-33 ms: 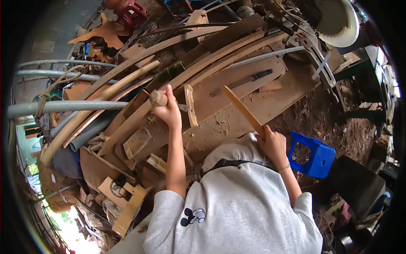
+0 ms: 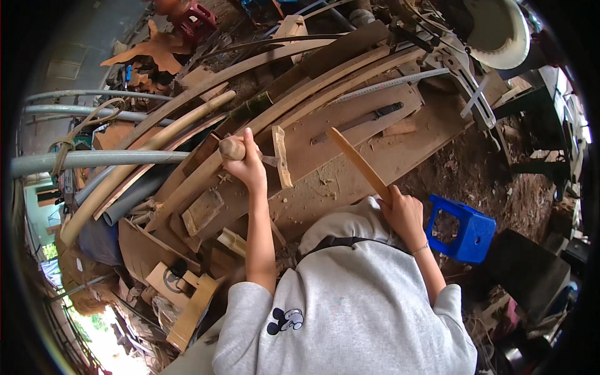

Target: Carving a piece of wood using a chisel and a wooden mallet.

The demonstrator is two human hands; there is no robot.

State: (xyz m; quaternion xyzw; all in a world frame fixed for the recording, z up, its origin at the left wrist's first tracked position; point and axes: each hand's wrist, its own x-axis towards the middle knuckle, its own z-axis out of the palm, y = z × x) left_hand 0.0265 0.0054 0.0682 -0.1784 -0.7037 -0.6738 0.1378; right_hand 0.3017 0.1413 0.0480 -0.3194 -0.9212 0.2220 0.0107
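My left hand (image 2: 249, 165) is closed round a tool with a thick round wooden handle (image 2: 232, 149). A short stretch of its metal blade (image 2: 269, 160) shows past my fingers, close to a small upright wood piece (image 2: 282, 157) on the plank; whether they touch I cannot tell. In my right hand (image 2: 403, 212), held near my lap, is a flat tapered wooden strip (image 2: 357, 161), its narrow end pointing up and left over the plank (image 2: 369, 162). Beyond that end lies a dark-handled knife (image 2: 356, 122). Wood chips (image 2: 325, 184) are scattered across the plank.
A blue plastic stool (image 2: 465, 230) stands at my right. Long wooden boards (image 2: 325, 81) and a metal ruler (image 2: 394, 85) lie across the far side. Grey metal pipes (image 2: 100, 160) and a bamboo pole (image 2: 144, 150) reach in from the left. Offcuts (image 2: 203, 211) lie near my left forearm.
My left hand and the tool have shifted very slightly left and down. My right hand keeps its place.
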